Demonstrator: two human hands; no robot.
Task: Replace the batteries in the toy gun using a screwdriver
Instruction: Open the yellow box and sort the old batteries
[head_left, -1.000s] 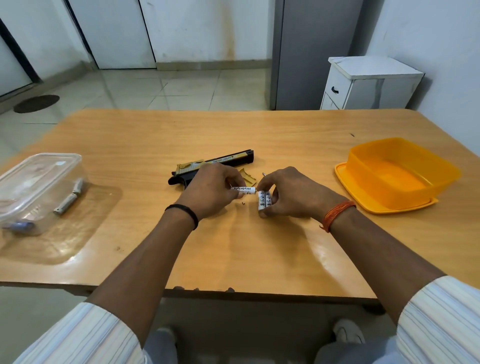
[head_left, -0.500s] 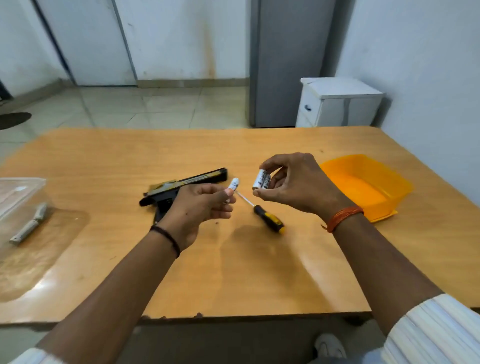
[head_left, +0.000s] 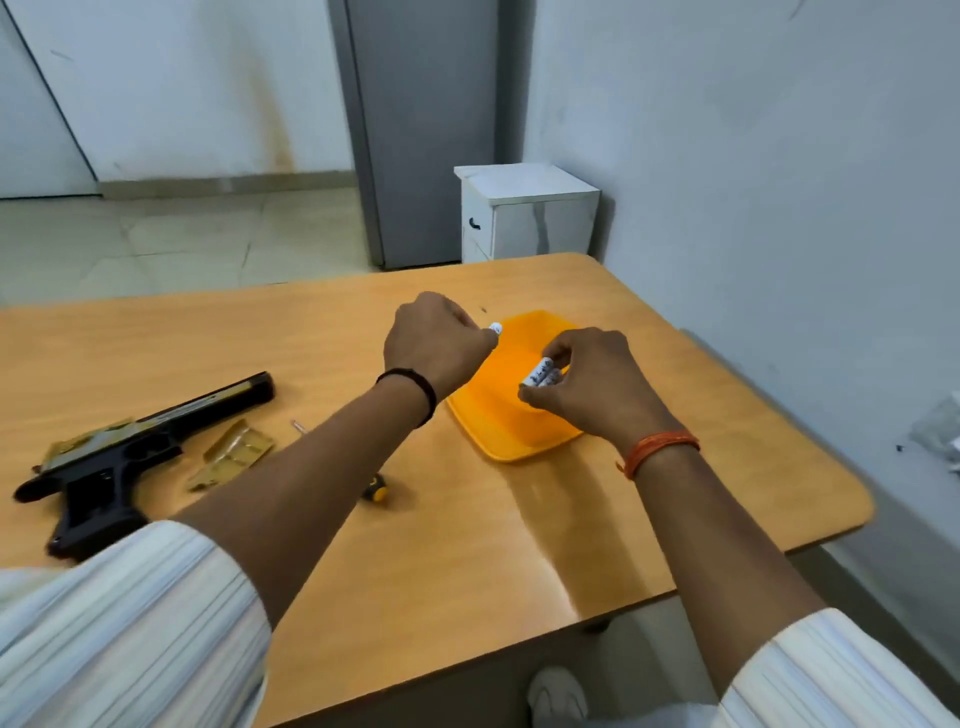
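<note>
While both hands hang over the orange tub (head_left: 511, 431) near the desk's (head_left: 467, 545) right edge, each grips batteries. Left hand (head_left: 436, 340) is curled round one battery (head_left: 495, 328), only its white tip showing past the fingers, above the tub's far-left rim. Right hand (head_left: 592, 387) pinches a pair of batteries (head_left: 542, 373) side by side between thumb and fingertips, over the tub's middle. Hands are near each other, not touching.

Toy gun (head_left: 119, 457) lies on its side toward the desk's left edge, barrel pointing to the far side, grip toward the near edge. Gold battery cover (head_left: 234, 460) sits on the desk just right of the gun, off it. Screwdriver (head_left: 375, 489) lies between cover and tub, mostly hidden under the left forearm; yellow-black handle end and the metal tip show either side. Can't tell if the gun's battery bay holds anything.
</note>
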